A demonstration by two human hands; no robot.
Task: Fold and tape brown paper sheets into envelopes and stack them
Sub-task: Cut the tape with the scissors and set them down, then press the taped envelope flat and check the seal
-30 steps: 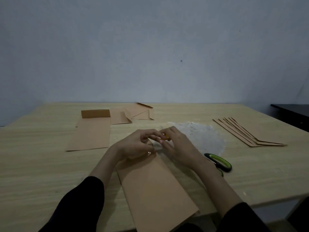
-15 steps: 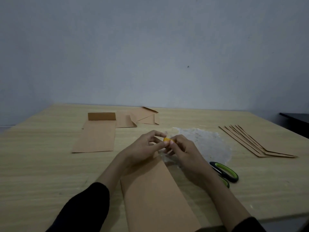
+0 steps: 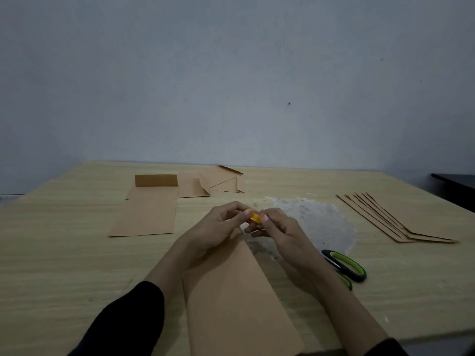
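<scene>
Left hand (image 3: pixel 216 227) and right hand (image 3: pixel 280 229) pinch one small yellow object (image 3: pixel 255 217).
Under the grip is a light wooden table (image 3: pixel 64 265), scissors (image 3: pixel 347 265) to its right, a grey wall (image 3: pixel 231 86) beyond.

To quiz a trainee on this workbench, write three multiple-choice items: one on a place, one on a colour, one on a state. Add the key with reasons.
1. Where do the scissors lie?
A) right of the right hand
B) at the far left
C) at the back edge
2. What colour is the small piece between the fingertips?
A) blue
B) yellow-orange
C) white
3. What is the left hand doing?
A) lying flat
B) hanging idle
C) pinching the small piece
Key: 1 A, the handles lie beside the right forearm; 2 B, it shows yellow-orange; 3 C, thumb and finger close on it.
</scene>
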